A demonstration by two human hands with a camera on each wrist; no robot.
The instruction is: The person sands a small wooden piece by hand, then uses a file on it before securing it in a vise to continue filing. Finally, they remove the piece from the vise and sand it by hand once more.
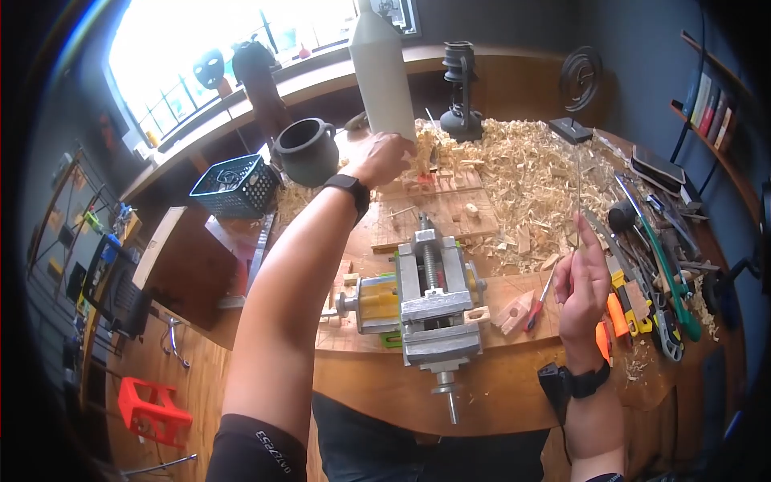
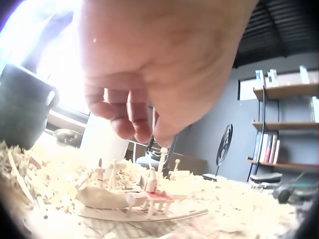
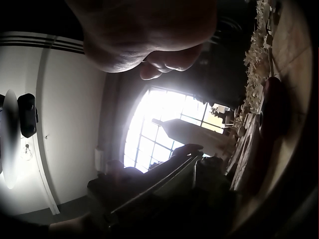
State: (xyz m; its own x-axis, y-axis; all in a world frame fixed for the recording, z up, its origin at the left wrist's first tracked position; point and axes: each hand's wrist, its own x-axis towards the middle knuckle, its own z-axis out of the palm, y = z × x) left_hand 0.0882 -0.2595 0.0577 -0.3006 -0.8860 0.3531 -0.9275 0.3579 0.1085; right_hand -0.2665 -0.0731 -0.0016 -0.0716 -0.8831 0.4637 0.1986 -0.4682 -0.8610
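In the head view my left hand (image 1: 384, 158) is stretched over the far board, right in front of a tall white bottle (image 1: 381, 76). Its fingers hang down above a miniature wooden scene; the left wrist view shows a small red-topped table (image 2: 158, 197) and a round-headed peg (image 2: 163, 151) just under the fingertips (image 2: 143, 133). My right hand (image 1: 585, 281) is raised at the right, pinching a thin upright rod (image 1: 579, 189) with the index finger extended. Between my arms stands a metal vise (image 1: 438, 309); a small holed wooden block (image 1: 477, 314) sits beside its jaws.
Wood shavings (image 1: 522, 177) cover the back of the table. A dark pot (image 1: 307, 153) and a teal basket (image 1: 234, 186) stand at the left; a lantern (image 1: 460, 96) is at the back. Tools, among them a green-handled saw (image 1: 671, 277), crowd the right edge. A red-tipped screwdriver (image 1: 533, 315) lies near the vise.
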